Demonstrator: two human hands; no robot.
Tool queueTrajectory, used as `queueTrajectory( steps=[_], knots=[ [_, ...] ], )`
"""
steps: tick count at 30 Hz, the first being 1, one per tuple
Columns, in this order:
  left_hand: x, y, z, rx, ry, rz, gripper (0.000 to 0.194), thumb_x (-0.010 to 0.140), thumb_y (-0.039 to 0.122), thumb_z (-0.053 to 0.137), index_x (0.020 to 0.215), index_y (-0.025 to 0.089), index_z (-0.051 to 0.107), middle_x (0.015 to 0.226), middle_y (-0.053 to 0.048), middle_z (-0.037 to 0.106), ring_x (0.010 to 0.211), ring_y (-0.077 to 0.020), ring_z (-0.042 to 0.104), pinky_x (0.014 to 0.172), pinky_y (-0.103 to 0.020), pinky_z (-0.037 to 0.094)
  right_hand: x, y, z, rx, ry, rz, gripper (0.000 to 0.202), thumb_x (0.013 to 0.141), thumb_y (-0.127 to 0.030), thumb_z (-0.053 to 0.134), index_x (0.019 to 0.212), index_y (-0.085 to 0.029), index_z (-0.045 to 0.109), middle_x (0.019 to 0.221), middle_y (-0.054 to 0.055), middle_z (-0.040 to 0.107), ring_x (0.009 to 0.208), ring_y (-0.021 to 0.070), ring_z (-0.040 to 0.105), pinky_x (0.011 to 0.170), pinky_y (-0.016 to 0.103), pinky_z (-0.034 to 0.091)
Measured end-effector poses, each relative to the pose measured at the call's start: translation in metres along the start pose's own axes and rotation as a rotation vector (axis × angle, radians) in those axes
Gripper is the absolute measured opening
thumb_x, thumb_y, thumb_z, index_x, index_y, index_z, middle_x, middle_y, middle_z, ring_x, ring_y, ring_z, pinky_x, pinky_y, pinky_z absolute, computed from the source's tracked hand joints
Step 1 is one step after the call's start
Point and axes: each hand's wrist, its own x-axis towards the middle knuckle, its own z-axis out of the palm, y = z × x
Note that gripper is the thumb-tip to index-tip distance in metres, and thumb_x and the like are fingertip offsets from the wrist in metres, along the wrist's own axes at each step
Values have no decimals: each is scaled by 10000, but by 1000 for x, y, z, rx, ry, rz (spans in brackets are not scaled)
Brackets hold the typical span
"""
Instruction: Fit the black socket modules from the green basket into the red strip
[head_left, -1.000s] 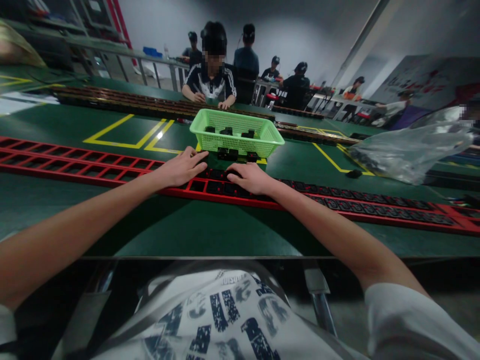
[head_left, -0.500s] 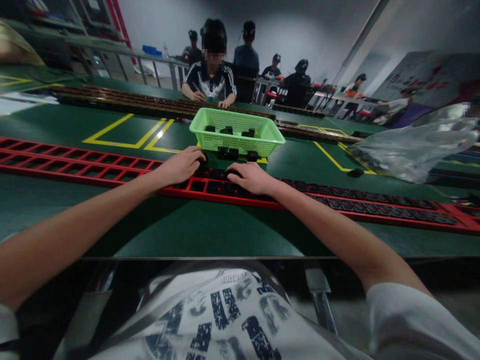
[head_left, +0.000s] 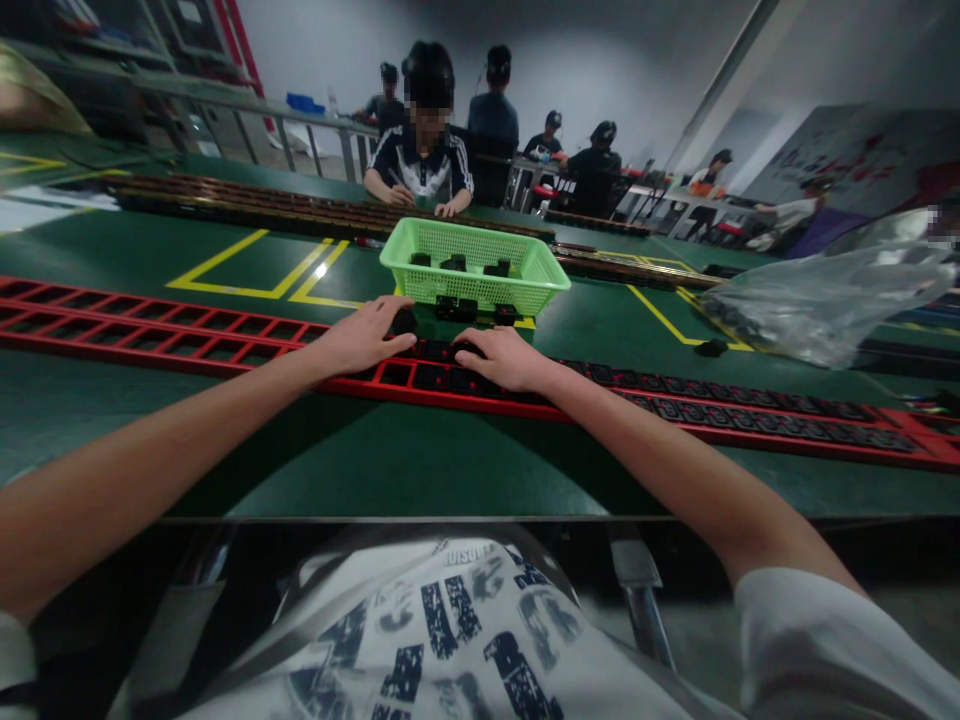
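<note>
A long red frame (head_left: 217, 350) with two rows of square slots lies across the green table. Its right half carries many small black square parts (head_left: 667, 408), while slots on the left stand bare. At the frame's far edge my left hand (head_left: 360, 338) grips a black part (head_left: 403, 322) between thumb and fingers. Beside it my right hand (head_left: 504, 356) rests over the filled rows, its fingers curled round a black part (head_left: 466, 347) that they largely hide. Just beyond both hands stands a green mesh basket (head_left: 480, 285) with several black parts inside.
Black parts (head_left: 454, 307) lie by the basket's near side. A clear plastic bag (head_left: 825, 295) sits at the right, a loose black piece (head_left: 711, 347) near it. Long dark brown strips (head_left: 285, 205) run along the far side, where a co-worker (head_left: 424, 150) sits writing.
My left thumb has shifted nearer my right hand, and more of the black part in my left hand shows. The right hand has hardly moved.
</note>
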Motion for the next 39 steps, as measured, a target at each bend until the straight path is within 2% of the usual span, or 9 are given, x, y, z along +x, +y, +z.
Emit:
queueTrajectory(
  steps=[5,9,12,16,19,26,29,33,39],
  knots=[
    [3,-5,3,43,-30,52,804,1036,617,452,1659,110,452,1681,-229,504,1562,-393,502,1320,-558,397,0,-1,-1,-9,-8,21,420,1174,-394,479,1468,-149,652,1420,158,767,1290,337,718,1131,476,449],
    [3,-1,0,94,-103,81,736,1078,571,330,1650,141,498,1767,-192,402,1620,-377,439,1357,-542,341,0,-2,-2,-16,-5,24,414,1171,-390,492,1470,-155,655,1436,153,761,1284,341,722,1132,478,456],
    [3,2,-2,85,-115,110,687,1085,526,278,1558,140,591,1687,-188,485,1598,-362,459,1355,-530,350,0,-2,-1,-20,-9,16,420,1171,-397,492,1472,-153,655,1432,151,763,1276,345,727,1132,480,461],
    [5,-2,0,31,-25,101,538,1066,524,346,1268,175,701,1357,-170,637,1323,-331,641,1216,-519,508,0,-1,-1,-18,-9,14,429,1171,-396,495,1480,-143,650,1443,164,755,1287,346,723,1137,486,460],
    [7,-8,1,22,70,79,346,999,506,517,1054,200,670,1196,-135,647,1148,-296,663,1110,-485,563,0,-1,-1,-17,-11,15,428,1172,-393,489,1479,-139,645,1445,163,754,1299,346,714,1150,493,448],
    [5,-8,-4,-21,263,91,162,880,342,654,899,245,526,1053,-83,680,1021,-265,662,985,-455,584,1,2,2,-9,-4,13,428,1164,-395,491,1474,-143,643,1442,161,755,1295,345,707,1146,491,444],
    [-1,3,-7,-100,260,179,116,864,277,614,941,237,538,1117,-86,739,1014,-250,696,987,-438,590,0,2,1,-20,-2,10,421,1158,-390,500,1473,-151,646,1434,157,759,1271,341,715,1136,483,447],
    [-12,21,-14,-130,137,303,309,880,285,592,1178,207,618,1224,-97,749,1074,-261,724,1016,-432,591,0,0,0,-33,-3,11,409,1153,-369,511,1473,-156,650,1409,159,770,1255,337,723,1117,473,453],
    [-23,42,-21,-72,54,539,244,842,217,598,1085,227,582,1431,-146,600,1300,-291,623,1131,-448,541,0,-2,0,-30,-5,24,385,1153,-337,519,1463,-153,653,1402,158,773,1261,328,724,1096,456,457]
  ],
)
